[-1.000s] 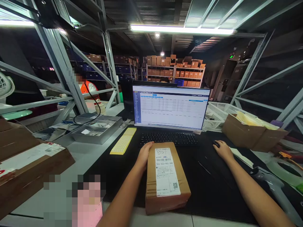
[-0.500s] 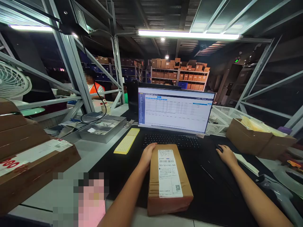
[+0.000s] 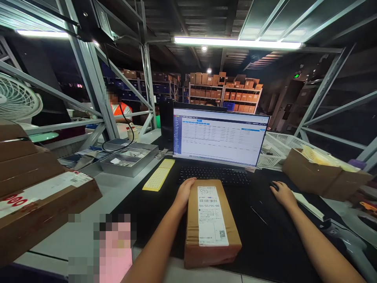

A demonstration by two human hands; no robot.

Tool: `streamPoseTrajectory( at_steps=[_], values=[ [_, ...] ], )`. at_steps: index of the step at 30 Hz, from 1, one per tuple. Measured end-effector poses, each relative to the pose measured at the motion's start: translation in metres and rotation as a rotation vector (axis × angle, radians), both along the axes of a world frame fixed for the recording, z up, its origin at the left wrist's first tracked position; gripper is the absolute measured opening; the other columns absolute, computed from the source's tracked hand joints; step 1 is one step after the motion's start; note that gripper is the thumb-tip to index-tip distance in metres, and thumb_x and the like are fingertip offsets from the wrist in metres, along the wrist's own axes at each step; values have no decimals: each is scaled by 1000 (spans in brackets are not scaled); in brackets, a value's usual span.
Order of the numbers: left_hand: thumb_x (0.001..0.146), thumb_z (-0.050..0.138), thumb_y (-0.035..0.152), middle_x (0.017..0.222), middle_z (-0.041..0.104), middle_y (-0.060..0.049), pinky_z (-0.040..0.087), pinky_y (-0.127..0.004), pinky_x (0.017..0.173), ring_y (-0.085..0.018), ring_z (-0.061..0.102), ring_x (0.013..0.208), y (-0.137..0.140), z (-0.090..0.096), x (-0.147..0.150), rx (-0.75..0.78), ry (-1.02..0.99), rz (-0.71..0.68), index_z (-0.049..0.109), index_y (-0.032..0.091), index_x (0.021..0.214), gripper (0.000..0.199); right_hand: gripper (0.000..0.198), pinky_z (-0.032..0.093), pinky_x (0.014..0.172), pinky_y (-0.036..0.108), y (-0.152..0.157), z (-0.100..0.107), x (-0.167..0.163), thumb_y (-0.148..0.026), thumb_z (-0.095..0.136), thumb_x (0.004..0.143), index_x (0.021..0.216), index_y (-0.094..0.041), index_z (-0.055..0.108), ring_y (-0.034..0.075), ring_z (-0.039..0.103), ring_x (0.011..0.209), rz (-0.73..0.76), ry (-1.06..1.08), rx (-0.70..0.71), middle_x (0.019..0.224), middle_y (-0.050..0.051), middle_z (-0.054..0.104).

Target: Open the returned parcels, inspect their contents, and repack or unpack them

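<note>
A sealed brown cardboard box (image 3: 234,232) with a white shipping label (image 3: 210,216) lies in front of me on a black desk mat (image 3: 259,243). My left hand (image 3: 184,192) grips its far left edge, the fingertips partly hidden behind it. To the right, my right hand (image 3: 281,192) is curled over a dark computer mouse (image 3: 275,185), mostly covered by the fingers. Behind the box sits a black keyboard (image 3: 215,175), below a lit monitor (image 3: 222,137) showing a table of rows.
Yellow printed sheets (image 3: 159,175) and a grey metal tray (image 3: 129,161) are at left, beyond large cartons (image 3: 44,212). An open carton (image 3: 318,173), white baskets (image 3: 272,151) and a grey handheld scanner (image 3: 347,239) stand at right. A person in an orange vest (image 3: 122,112) is behind the frame.
The view has shifted very slightly. Both hands, the box and the mouse stay in place, and the screen looks the same.
</note>
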State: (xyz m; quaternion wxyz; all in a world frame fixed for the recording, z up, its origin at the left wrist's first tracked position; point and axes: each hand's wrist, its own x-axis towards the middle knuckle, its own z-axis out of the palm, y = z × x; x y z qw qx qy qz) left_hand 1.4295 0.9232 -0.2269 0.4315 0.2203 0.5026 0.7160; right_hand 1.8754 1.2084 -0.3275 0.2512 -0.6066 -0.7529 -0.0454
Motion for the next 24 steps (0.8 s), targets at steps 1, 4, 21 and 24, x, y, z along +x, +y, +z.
streamPoseTrajectory(
  at_steps=[1, 4, 21, 24],
  values=[
    [66, 78, 35, 80, 73, -5, 47, -28, 62, -18, 65, 68, 0, 0, 0, 0, -3, 0, 76, 15, 90, 32, 49, 46, 109, 43, 0, 0, 0, -41, 47, 96, 131, -12, 66, 32, 59, 125, 3, 0, 1, 138, 17, 60],
    [67, 78, 34, 79, 73, -4, 48, -27, 60, -18, 65, 66, 0, -1, 0, 4, -10, 2, 76, 15, 90, 30, 48, 46, 109, 42, 1, 0, 0, -40, 49, 95, 130, -12, 67, 31, 59, 124, 4, 1, 6, 137, 18, 60],
    [72, 75, 31, 77, 73, -4, 48, -27, 59, -17, 64, 63, 1, 0, 0, -27, -15, -1, 75, 15, 94, 28, 48, 46, 107, 40, -4, 3, -3, -40, 47, 96, 132, -15, 66, 30, 59, 124, -30, 8, -18, 139, 15, 60],
    [72, 74, 30, 78, 74, -5, 47, -26, 59, -17, 65, 64, 0, 2, 0, -31, -8, 1, 76, 15, 92, 25, 50, 46, 106, 42, -6, 3, -3, -39, 46, 95, 132, -14, 66, 32, 60, 123, -92, 22, -19, 138, 17, 59]
  ],
)
